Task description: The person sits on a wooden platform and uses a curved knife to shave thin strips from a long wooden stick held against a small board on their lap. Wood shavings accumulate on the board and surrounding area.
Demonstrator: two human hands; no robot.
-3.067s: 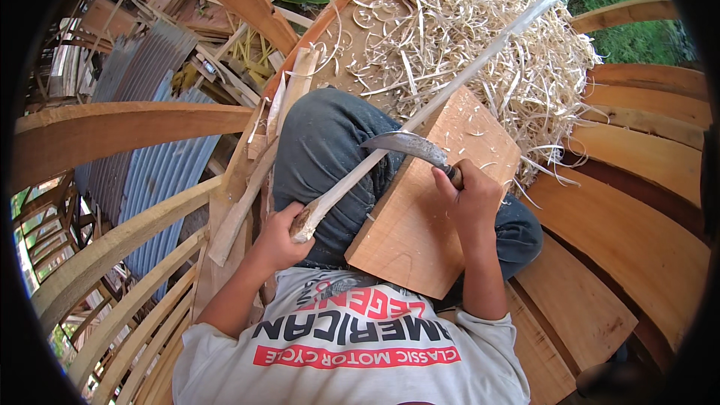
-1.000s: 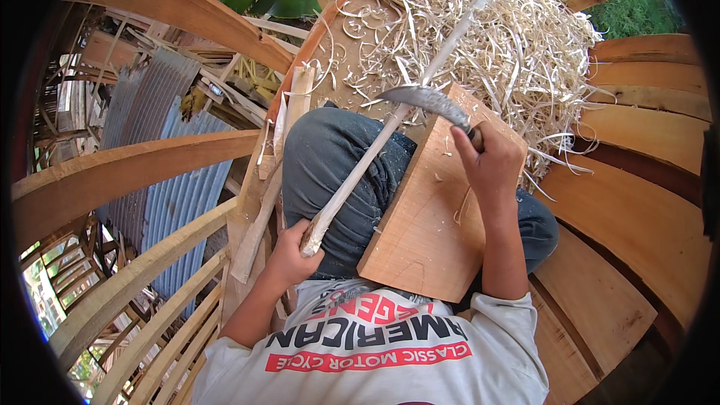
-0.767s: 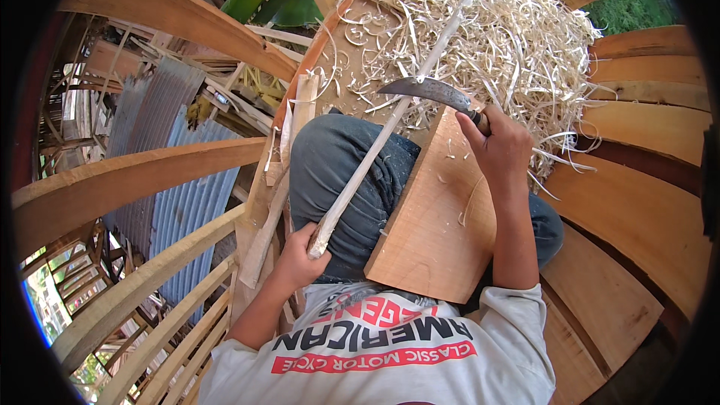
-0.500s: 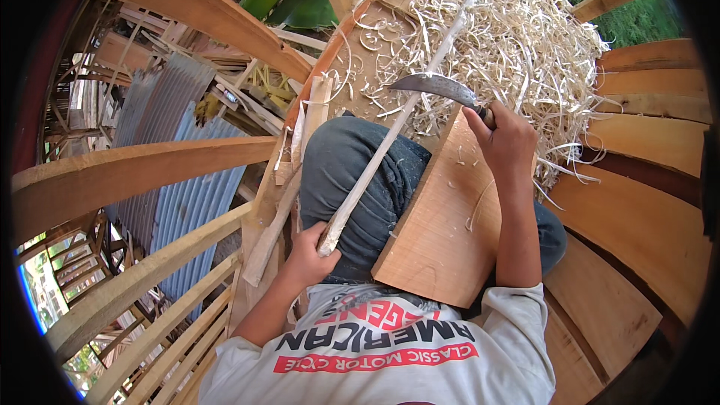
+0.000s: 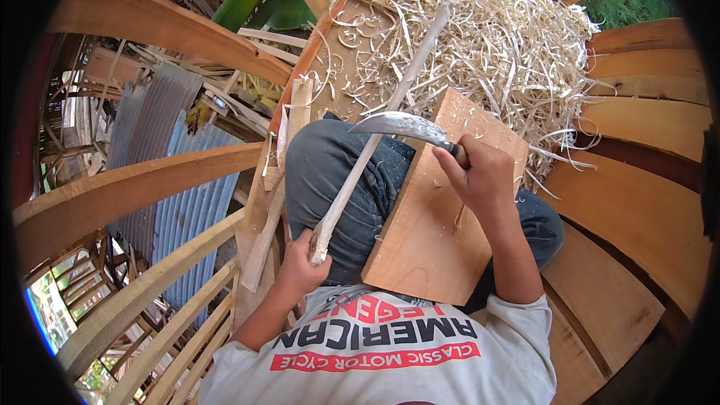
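My left hand (image 5: 301, 264) is closed round the near end of a long, pale peeled stick (image 5: 352, 187). The stick slants up over my left thigh and away past the heap of shavings, its far end cut off by the picture's top. My right hand (image 5: 484, 174) grips the dark handle of a curved sickle (image 5: 401, 125). The sickle's blade lies across the stick, pointing left, just beyond my knee. Beneath my right forearm, a thick wooden board (image 5: 427, 236) rests on my lap.
A big heap of curled wood shavings (image 5: 487, 52) covers the planks ahead. Curved wooden ribs (image 5: 150, 169) rise on the left, with corrugated metal sheets (image 5: 196, 206) beyond them. Wide planks (image 5: 637, 202) form the right side. A loose wood strip (image 5: 262, 247) lies beside my left knee.
My right hand has drawn the sickle along the stick toward me, from near the shavings to above my thigh. My left hand keeps its hold on the stick's near end.
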